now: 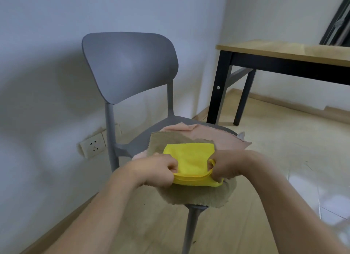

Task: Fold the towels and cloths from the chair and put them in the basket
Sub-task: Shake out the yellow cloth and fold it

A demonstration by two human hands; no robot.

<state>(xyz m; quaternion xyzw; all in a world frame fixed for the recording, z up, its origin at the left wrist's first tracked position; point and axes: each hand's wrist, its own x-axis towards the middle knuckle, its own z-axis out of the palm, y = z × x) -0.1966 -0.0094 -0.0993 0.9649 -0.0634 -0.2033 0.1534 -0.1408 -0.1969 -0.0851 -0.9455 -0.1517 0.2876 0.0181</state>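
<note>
Head view: both hands, left hand [161,170] and right hand [227,166], pinch the folded yellow cloth [191,162], whose layers could perhaps slip apart if lifted unevenly.

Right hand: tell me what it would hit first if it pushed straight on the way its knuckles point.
The right hand points left across the yellow cloth, so it would probably meet the left hand first; depth is unclear.
</note>
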